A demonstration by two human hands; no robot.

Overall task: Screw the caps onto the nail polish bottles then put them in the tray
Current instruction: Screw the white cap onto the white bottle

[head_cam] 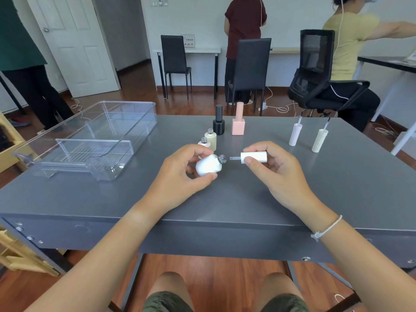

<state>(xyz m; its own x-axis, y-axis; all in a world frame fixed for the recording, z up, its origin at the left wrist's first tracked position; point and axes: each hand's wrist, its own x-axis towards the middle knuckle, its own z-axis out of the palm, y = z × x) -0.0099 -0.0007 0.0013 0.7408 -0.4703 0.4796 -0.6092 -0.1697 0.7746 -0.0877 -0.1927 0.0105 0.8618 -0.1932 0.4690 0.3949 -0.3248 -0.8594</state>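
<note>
So far nothing sits in the tray (108, 122), at ten o'clock on the table (292, 188). Two bottles at twelve, black (218, 122) and pink (238, 122), look capped already. The left hand (180, 174) grips a white bottle (208, 165) tipped sideways; the right hand (274, 167) pinches its cap (254, 157), brush just short of the neck. Two open bottles (210, 139) wait behind at twelve; two loose caps (319, 140) stand at two o'clock. Roughly a third done, I'd judge.

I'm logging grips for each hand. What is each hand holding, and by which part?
Left hand grips the white bottle round its body, neck pointing right. Right hand pinches the white cap by its barrel, brush toward the neck.
</note>
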